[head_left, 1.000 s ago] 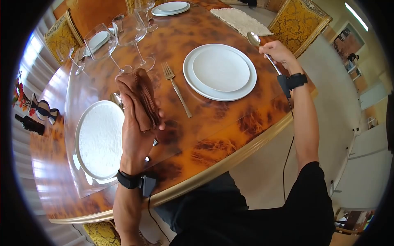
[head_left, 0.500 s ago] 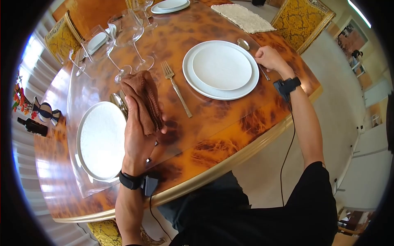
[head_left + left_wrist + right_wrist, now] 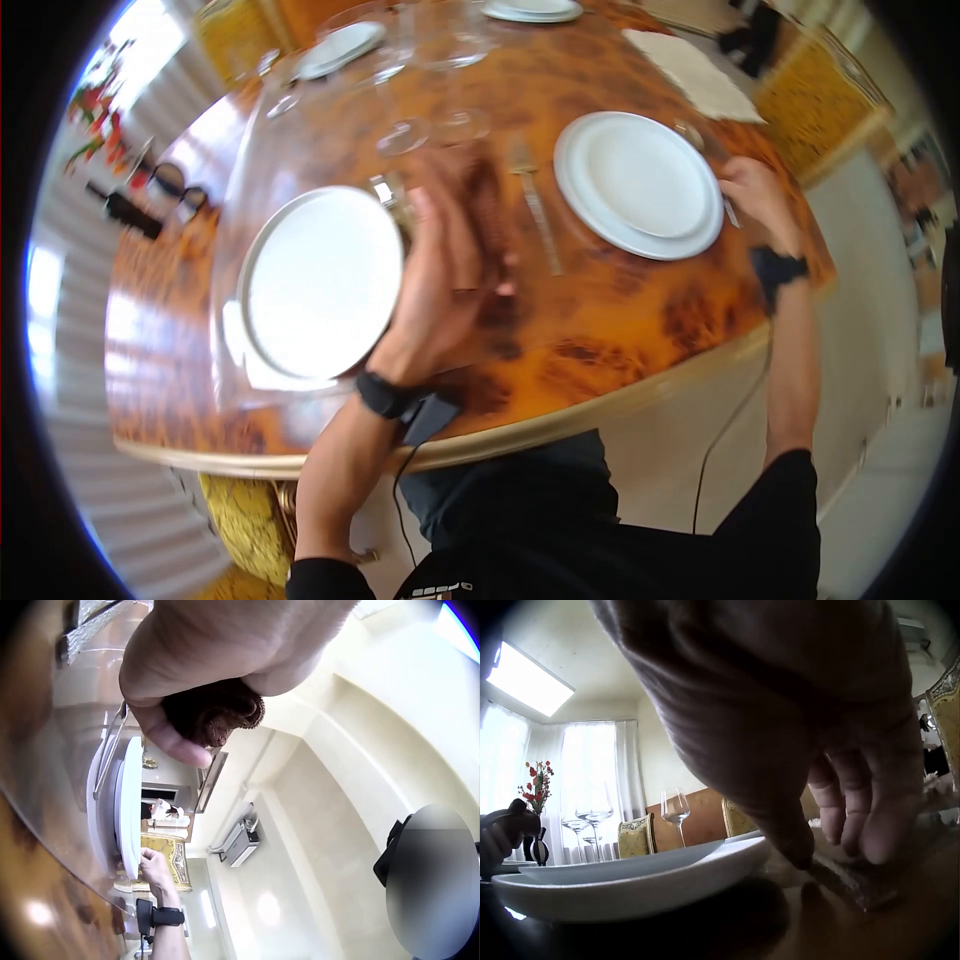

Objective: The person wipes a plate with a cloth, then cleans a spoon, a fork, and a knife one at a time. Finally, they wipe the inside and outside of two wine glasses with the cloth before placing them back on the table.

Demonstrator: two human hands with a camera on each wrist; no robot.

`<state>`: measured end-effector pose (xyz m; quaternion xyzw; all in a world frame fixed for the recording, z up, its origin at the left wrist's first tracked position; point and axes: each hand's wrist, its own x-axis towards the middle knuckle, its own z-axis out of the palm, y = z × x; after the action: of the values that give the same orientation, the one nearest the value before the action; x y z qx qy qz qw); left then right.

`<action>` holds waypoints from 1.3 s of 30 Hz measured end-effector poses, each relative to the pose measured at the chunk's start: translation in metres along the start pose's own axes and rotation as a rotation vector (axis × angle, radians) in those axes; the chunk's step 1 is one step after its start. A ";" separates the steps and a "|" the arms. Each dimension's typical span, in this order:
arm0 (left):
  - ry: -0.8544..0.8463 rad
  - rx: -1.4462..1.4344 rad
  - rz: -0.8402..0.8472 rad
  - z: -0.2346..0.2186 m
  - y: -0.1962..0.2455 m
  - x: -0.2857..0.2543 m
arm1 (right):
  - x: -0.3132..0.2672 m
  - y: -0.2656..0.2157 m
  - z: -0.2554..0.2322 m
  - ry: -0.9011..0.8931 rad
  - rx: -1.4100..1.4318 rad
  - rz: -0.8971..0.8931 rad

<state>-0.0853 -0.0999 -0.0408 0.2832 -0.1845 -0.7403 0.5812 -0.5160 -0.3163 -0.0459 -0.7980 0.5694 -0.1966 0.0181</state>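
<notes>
In the head view, slightly blurred, my left hand grips a bunched brown cloth above the table. The left wrist view shows the thumb and palm of that hand around the cloth. My right hand is low over a spoon lying right of two stacked white plates. From the right wrist, the thumb and fingers of this hand stand apart, close to the spoon's handle. A fork lies between the cloth and the stacked plates.
A large white plate with cutlery beside it is at the left. Stemmed glasses stand behind the cloth. Farther back are more plates and a pale textured mat. A dark bottle and vase are far left.
My right hand has lowered the spoon onto the table beside the stacked plates, and its fingers have come off the handle. The head view has shifted left. The left hand still holds the cloth.
</notes>
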 end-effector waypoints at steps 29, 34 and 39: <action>0.502 2.282 0.650 -0.015 0.005 0.019 | -0.043 -0.306 0.039 -0.104 1.469 -0.074; 0.687 2.149 0.631 -0.023 0.006 0.037 | -0.045 -0.309 0.039 -0.130 1.523 -0.081; 0.705 2.049 0.488 -0.012 0.011 0.030 | -0.048 -0.314 0.039 -0.078 1.554 -0.101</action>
<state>-0.0745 -0.1314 -0.0498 0.7804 -0.5842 0.0188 0.2221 -0.2332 -0.1697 -0.0166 -0.5877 0.2302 -0.5116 0.5830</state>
